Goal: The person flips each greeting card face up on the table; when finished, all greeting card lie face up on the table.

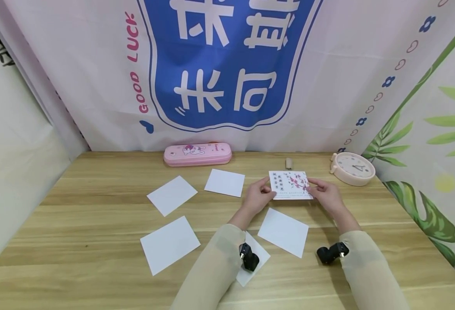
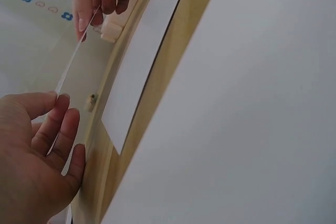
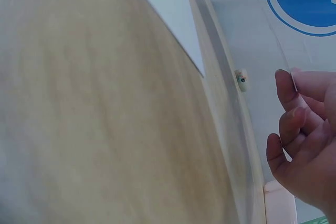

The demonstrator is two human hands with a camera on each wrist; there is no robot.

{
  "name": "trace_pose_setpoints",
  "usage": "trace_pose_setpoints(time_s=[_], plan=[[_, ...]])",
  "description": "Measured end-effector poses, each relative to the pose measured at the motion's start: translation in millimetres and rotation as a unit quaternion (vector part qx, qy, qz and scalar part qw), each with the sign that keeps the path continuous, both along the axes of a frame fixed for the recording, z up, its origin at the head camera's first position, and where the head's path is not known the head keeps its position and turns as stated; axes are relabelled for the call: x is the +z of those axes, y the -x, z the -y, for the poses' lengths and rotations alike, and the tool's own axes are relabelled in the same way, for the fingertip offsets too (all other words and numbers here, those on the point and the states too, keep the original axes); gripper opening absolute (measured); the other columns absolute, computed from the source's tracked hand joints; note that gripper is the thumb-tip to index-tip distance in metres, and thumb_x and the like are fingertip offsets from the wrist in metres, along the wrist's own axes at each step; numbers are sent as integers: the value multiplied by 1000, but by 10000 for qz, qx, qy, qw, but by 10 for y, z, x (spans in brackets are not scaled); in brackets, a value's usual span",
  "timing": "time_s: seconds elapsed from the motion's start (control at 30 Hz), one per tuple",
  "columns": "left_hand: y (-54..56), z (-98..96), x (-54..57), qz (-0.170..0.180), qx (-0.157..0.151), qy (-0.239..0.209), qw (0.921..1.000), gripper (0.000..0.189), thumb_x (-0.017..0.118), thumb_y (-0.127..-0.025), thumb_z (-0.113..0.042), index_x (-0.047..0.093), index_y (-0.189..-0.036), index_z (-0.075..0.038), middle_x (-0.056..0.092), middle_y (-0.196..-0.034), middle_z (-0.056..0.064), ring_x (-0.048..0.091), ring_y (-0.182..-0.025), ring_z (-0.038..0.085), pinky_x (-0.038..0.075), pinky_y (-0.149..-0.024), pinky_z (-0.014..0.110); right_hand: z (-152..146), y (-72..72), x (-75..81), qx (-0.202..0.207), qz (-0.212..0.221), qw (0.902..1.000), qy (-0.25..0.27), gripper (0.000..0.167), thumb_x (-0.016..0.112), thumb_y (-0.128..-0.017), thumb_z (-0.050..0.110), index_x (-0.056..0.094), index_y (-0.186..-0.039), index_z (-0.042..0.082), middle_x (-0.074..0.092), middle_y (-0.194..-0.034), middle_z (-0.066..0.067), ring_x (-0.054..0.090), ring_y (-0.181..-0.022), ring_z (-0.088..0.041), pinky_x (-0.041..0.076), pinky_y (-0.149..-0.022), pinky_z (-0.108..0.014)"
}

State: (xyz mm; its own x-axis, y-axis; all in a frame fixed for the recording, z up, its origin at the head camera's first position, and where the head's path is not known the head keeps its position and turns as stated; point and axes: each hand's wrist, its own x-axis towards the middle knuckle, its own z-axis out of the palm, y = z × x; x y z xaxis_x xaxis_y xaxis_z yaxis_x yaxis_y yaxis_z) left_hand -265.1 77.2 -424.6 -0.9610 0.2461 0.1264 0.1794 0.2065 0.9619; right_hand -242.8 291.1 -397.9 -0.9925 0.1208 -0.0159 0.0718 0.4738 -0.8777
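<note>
A printed card (image 1: 290,186) with pink blossoms and dark Chinese characters is held up off the table between both hands. My left hand (image 1: 257,196) pinches its left edge between thumb and fingers. At the opposite edge, my right hand (image 1: 326,196) pinches it the same way. Edge-on, the card (image 2: 73,64) looks like a thin strip in the left wrist view. Just below the hands lies a blank white card (image 1: 283,232). Another white card (image 1: 259,255) is partly covered by the left sleeve and its wrist camera.
Further white cards (image 1: 171,195) (image 1: 225,182) (image 1: 170,245) lie on the wooden table (image 1: 76,224) to the left. A pink pencil case (image 1: 197,155) stands at the back. Behind the held card is a small beige object (image 1: 288,163); a round pink clock (image 1: 353,168) sits at back right.
</note>
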Motion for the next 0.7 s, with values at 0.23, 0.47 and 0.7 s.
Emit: trace_pose_setpoints(time_s=[0.23, 0.47, 0.7], plan=[[-22, -8, 18, 51, -91, 177, 9998, 58, 69, -71, -10, 46, -124, -4, 58, -81, -2, 50, -76, 10, 42, -68, 21, -48, -7, -12, 314, -100, 9995, -7, 48, 62, -80, 15, 46, -121, -4, 51, -79, -5, 44, -66, -8, 40, -56, -21], [-32, -17, 13, -307, -270, 765, 9962, 56, 74, -68, -20, 51, -119, -13, 58, -95, -4, 50, -85, 14, 40, -72, 23, -43, -16, 7, 864, 185, 9937, -689, 67, 66, -75, 24, 36, -128, -4, 49, -92, -14, 44, -79, -20, 39, -66, -25], [-25, -7, -29, -801, 117, 1884, 9788, 64, 71, -69, -35, 47, -125, -16, 54, -114, 0, 48, -100, 15, 34, -85, 29, -20, -18, -13, 1274, 239, 9877, -873, 69, 66, -75, 18, 31, -128, -9, 51, -100, -19, 47, -84, -23, 41, -71, -28]])
